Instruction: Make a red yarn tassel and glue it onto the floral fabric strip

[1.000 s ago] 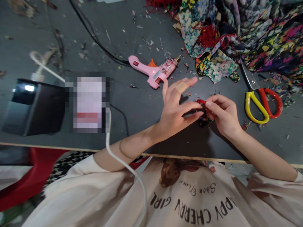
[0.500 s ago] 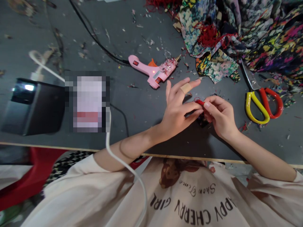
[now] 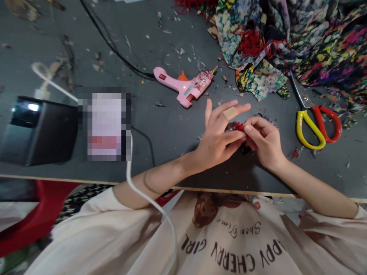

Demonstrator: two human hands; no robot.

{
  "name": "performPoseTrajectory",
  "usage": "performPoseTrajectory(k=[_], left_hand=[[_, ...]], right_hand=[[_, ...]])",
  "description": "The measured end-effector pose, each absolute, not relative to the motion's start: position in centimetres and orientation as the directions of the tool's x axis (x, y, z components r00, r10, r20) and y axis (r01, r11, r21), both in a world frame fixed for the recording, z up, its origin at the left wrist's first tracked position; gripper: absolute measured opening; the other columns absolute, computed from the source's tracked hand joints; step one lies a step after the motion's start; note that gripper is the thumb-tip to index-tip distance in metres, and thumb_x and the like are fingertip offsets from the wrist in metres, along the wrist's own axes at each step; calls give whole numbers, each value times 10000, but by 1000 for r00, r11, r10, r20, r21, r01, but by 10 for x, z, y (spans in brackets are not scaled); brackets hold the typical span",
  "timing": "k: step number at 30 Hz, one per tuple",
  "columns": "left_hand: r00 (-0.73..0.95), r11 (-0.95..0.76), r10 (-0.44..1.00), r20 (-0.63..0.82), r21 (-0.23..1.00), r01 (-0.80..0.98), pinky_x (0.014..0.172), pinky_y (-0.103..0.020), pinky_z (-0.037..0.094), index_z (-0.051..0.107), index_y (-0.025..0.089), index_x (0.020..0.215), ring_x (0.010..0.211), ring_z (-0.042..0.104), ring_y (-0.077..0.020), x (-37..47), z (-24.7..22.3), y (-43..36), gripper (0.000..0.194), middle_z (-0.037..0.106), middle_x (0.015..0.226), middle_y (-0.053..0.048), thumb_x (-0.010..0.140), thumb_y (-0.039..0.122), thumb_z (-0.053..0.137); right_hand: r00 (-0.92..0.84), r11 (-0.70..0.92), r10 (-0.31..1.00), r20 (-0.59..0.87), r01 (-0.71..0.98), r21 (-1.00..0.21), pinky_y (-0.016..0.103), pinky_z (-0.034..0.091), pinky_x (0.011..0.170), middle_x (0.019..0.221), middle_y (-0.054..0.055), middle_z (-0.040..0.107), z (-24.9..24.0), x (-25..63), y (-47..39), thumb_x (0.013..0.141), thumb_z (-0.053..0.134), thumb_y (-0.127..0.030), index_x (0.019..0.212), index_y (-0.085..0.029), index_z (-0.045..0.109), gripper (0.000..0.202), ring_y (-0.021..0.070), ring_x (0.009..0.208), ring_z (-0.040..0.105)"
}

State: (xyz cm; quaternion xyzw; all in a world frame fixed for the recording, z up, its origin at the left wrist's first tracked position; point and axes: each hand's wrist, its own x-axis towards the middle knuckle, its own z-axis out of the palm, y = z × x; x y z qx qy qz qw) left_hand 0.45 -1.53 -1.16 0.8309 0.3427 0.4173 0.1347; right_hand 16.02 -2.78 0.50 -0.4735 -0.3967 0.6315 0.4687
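Observation:
A small bunch of red thread (image 3: 237,126) sticks out from the fingertips of my right hand (image 3: 266,143), which pinches it between thumb and forefinger. My left hand (image 3: 210,143) has thumb and forefinger together at the same spot, touching the right fingertips, while its other fingers stretch out. A tan bandage (image 3: 230,113) wraps one of those left fingers. Whatever lies between the left thumb and forefinger is mostly hidden; some of the red thread passes behind that forefinger. Below the hands a dark object (image 3: 245,148) is largely covered.
Ahead lies a pink glue gun (image 3: 186,88), its light on and threads stuck near the nozzle. Yellow-and-red-handled scissors (image 3: 311,122) rest at right, beside floral fabric (image 3: 315,49) and tangled red thread. A phone (image 3: 104,126) and a black device (image 3: 43,130) stand left; a white cable (image 3: 143,193) crosses my left forearm.
The left middle, ring and little fingers have shifted slightly right and down. More of the red thread now shows, lying leftward behind the left forefinger. Both hands stay together.

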Motion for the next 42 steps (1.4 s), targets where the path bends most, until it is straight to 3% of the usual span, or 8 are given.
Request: performPoseTrajectory(k=[13, 17, 20, 24, 30, 36, 42], left_hand=[[441, -769, 629, 641, 426, 477, 1233, -501, 179, 536, 261, 867, 1234, 547, -164, -2, -2, -15, 74, 595, 1283, 1, 909, 209, 505], [442, -747, 658, 610, 454, 485, 1224, -537, 184, 569, 279, 869, 1228, 551, -184, -5, 1, -14, 98, 601, 1287, -7, 899, 216, 501], [444, -688, 725, 527, 512, 514, 1222, -549, 186, 588, 285, 839, 1241, 541, -200, -6, 1, -13, 137, 587, 1316, -1, 910, 268, 472], [423, -645, 764, 487, 571, 508, 1221, -544, 191, 599, 278, 845, 1261, 524, -203, -7, 1, -12, 174, 561, 1342, -29, 934, 286, 450], [425, -617, 784, 452, 635, 464, 1201, -570, 224, 604, 253, 858, 1270, 520, -215, -8, 4, -10, 149, 552, 1338, -85, 944, 300, 491], [425, -534, 833, 354, 714, 452, 1168, -502, 344, 605, 242, 836, 1289, 499, -214, -9, 8, -9, 195, 545, 1350, -74, 947, 342, 479], [416, -517, 843, 343, 733, 443, 1165, -483, 356, 596, 239, 824, 1281, 504, -209, -9, 9, -9, 189, 552, 1343, -70, 943, 334, 484]], right_hand=[[-239, -152, 960, -145, -9, -988, 166, 324, 366, 520, -81, 470, 11, 172, -22, 791, 706, -446, 749, -182, 591, 291, 39, 384, 434], [-301, 85, 953, 34, 159, -984, 193, 360, 428, 655, -38, 518, 10, 176, -22, 864, 633, -310, 754, -179, 601, 174, 47, 463, 459], [-371, 316, 908, 196, 295, -902, 204, 360, 484, 665, -28, 517, 10, 179, -21, 873, 589, -175, 766, -182, 605, 108, 63, 526, 456], [-430, 463, 850, 303, 338, -819, 197, 355, 504, 652, -26, 523, 10, 182, -19, 861, 581, -111, 776, -176, 606, 110, 70, 562, 467], [-437, 426, 856, 275, 296, -855, 200, 392, 510, 667, -26, 568, 10, 183, -19, 875, 596, -147, 789, -186, 627, 99, 70, 548, 510], [-410, 353, 884, 226, 268, -896, 183, 400, 460, 669, -38, 579, 10, 182, -20, 886, 592, -174, 771, -191, 631, 122, 44, 468, 530], [-416, 375, 873, 254, 242, -895, 180, 421, 478, 703, -33, 593, 9, 181, -20, 889, 582, -158, 818, -193, 649, 103, 42, 488, 559]])
